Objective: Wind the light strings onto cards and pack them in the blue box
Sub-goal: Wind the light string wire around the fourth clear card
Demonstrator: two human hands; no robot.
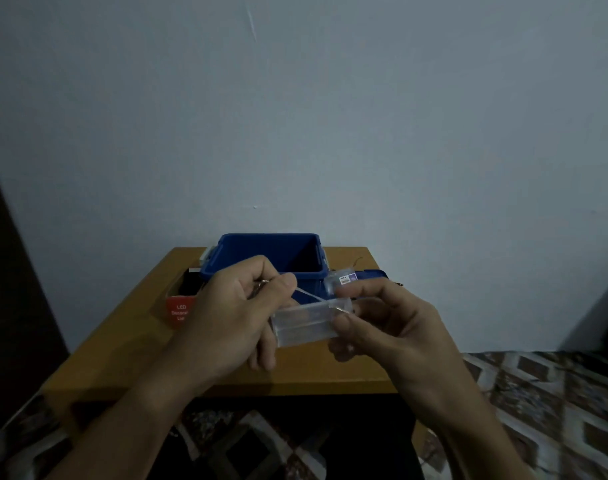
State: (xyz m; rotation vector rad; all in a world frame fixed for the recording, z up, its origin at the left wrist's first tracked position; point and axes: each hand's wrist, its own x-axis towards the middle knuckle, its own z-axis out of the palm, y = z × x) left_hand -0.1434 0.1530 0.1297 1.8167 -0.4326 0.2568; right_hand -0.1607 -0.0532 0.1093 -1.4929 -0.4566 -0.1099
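1. Two bare forearms reach in from the bottom edge, and the hands meet over the near half of a wooden table (313,374).
2. The right hand (396,327) grips the right end of a clear plastic piece (306,323), thumb on the near face and fingers curled behind it.
3. The piece is held in the air above the table, just in front of the blue box (226,263). Its long axis runs left to right and its right end tilts slightly up.
4. The left hand (233,317) pinches a thin light string (311,295) between thumb and forefinger, with the lower fingers curled under the piece's left end.
5. The string stretches taut from that pinch, down and to the right, to the piece's top edge.
6. The blue box stands open at the table's far edge, against a pale wall.
7. A red LED package (179,311) lies left of the box. A small labelled clear packet (342,280) lies to its right.
8. A patterned floor (544,410) surrounds the table.
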